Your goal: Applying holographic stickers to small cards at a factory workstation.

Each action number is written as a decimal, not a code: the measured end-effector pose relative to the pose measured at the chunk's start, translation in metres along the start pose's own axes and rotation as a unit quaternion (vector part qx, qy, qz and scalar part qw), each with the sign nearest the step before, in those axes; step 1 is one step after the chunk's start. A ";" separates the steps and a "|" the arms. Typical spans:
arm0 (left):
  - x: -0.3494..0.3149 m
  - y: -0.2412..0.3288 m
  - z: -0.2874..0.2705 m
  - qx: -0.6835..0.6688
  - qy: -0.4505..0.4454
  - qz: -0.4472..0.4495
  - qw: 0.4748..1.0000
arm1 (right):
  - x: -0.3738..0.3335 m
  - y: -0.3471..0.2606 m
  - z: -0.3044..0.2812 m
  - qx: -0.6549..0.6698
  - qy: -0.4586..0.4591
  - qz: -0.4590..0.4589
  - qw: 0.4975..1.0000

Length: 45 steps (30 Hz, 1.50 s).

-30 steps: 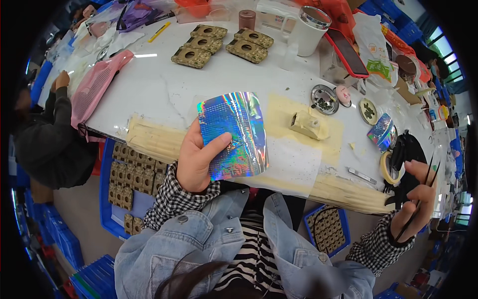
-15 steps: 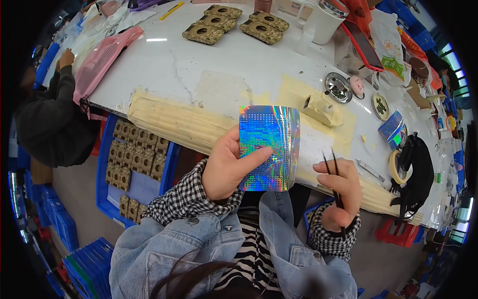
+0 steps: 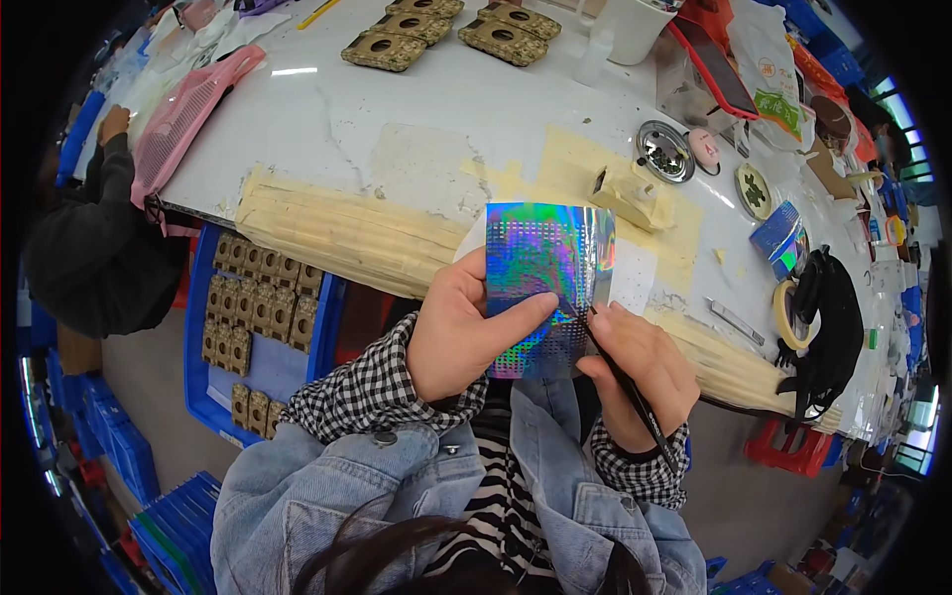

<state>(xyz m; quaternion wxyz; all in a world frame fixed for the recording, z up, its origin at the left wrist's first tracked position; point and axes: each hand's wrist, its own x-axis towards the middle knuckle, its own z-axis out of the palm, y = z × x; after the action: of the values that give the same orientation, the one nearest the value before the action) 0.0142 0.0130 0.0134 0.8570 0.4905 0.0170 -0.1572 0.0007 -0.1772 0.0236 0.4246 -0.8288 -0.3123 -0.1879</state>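
A shiny holographic sheet (image 3: 531,248) with rows of small marks is upright in front of me, at the table's near edge. My left hand (image 3: 446,332) grips its left side, the thumb lying across the face. Black tweezers (image 3: 637,402) are held in my right hand (image 3: 650,367), their tips against the sheet's lower right area close to my left thumb. Whether something small is between the tips is too fine to see. Behind the sheet, a taped block (image 3: 630,198) sits on the table.
Camouflage-patterned shells (image 3: 382,48) lie at the far side. A blue tray (image 3: 198,372) of similar pieces stands low at left. On the right are a round metal dish (image 3: 664,149), a tape roll (image 3: 793,327) and a black pouch (image 3: 828,337). Another person's sleeve (image 3: 114,208) shows at left.
My right hand has moved left and up, bringing the tweezers from beside the sheet onto its surface. The sheet has shifted slightly right, still in my left hand.
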 end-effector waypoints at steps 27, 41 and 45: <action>-0.001 -0.006 0.003 0.011 0.011 0.003 1.000 | -0.006 -0.001 0.006 0.002 0.029 0.042 0.999; -0.002 -0.008 0.003 0.018 0.017 0.018 1.000 | -0.006 -0.002 0.005 0.003 0.019 0.044 0.999; -0.002 -0.007 0.004 0.014 0.018 0.012 1.000 | -0.007 -0.001 0.006 0.002 0.023 0.043 0.999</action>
<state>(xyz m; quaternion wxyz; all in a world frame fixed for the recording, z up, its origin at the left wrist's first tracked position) 0.0098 0.0063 0.0097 0.8512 0.5057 0.0243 -0.1388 -0.0048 -0.1740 0.0171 0.4412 -0.8361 -0.2667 -0.1874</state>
